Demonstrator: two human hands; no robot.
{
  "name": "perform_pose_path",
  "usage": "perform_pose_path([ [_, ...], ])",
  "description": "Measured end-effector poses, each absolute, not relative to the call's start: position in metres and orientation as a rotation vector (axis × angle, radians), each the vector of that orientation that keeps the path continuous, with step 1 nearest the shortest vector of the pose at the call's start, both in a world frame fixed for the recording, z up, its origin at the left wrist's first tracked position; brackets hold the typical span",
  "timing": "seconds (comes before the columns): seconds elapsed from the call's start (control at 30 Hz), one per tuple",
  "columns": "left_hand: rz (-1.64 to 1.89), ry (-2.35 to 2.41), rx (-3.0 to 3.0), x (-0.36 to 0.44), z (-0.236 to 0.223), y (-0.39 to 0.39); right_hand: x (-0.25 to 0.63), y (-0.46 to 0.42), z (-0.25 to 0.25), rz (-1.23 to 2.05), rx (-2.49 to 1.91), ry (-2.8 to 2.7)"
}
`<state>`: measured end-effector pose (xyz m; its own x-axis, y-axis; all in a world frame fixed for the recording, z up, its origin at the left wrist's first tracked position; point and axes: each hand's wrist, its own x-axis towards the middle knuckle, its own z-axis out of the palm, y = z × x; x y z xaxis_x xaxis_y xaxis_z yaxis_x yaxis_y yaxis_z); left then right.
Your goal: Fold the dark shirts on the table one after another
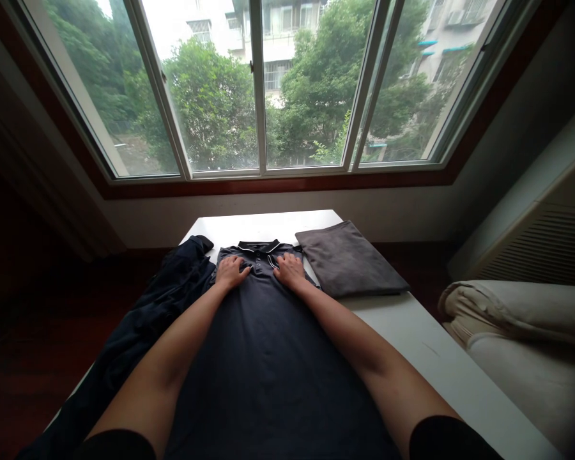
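Note:
A dark polo shirt lies spread face up, its collar with pale piping at the far end and its buttoned placket in the middle. My left hand rests on the left chest of the shirt as I see it, fingers stretched forward and thumb pointing inward. On the other side of the placket, my right hand lies on the cloth with its fingers spread and slightly bent. Both palms press on the shirt, and neither hand grips anything that I can make out.
The shirt lies on a white table. Folded grey-brown cloth sits at the back right. Crumpled dark blue clothing runs along the left edge. Rolled beige padding stands off to the right; a window is beyond.

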<state>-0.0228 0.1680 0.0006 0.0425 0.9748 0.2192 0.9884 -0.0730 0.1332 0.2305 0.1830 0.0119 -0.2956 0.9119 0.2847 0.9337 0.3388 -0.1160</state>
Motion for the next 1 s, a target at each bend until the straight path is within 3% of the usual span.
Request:
perform_pose_path([
  [0.37, -0.598, -2.09, -2.202, -0.001, 0.001, 0.198, 0.245, 0.214, 0.0, -0.043, -1.504, -1.951],
  [0.57, -0.783, -2.179, -2.045, -0.007, 0.005, 0.218, 0.235, 0.22, -0.002, 0.139, -1.356, -2.113],
  [1.0, -0.264, -2.156, -2.285, 0.003, -0.005, 0.227, 0.215, 0.229, -0.008, 0.201, -1.304, -2.584],
])
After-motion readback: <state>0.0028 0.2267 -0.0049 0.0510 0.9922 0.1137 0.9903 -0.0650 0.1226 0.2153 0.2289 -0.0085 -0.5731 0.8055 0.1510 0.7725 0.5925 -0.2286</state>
